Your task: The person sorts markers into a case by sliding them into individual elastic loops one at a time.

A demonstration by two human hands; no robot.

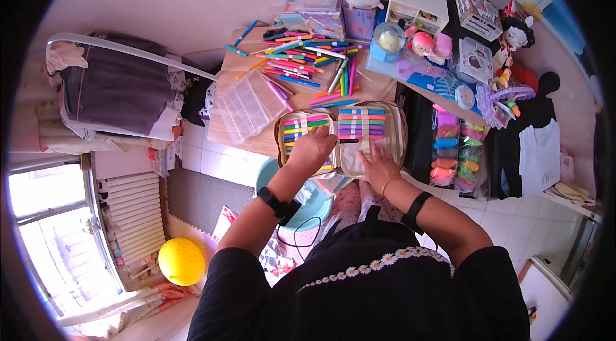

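An unzipped beige pen case lies spread at the front of the wooden table. Coloured markers sit under elastic bands on both of its inner sides. My left hand is bent over the left side, with its fingers pinched near the centre fold. From those fingertips a black marker points right, its end near the right-hand elastic band; the hand covers the rest. Fingers spread, my right hand rests on the lower part of the right side, just below that marker.
Many loose markers are heaped on the wooden table beyond the case. A clear divided plastic tray lies left. Toys and a white drawer box stand back right. Bagged coloured clay is on the right; a teal basin is below.
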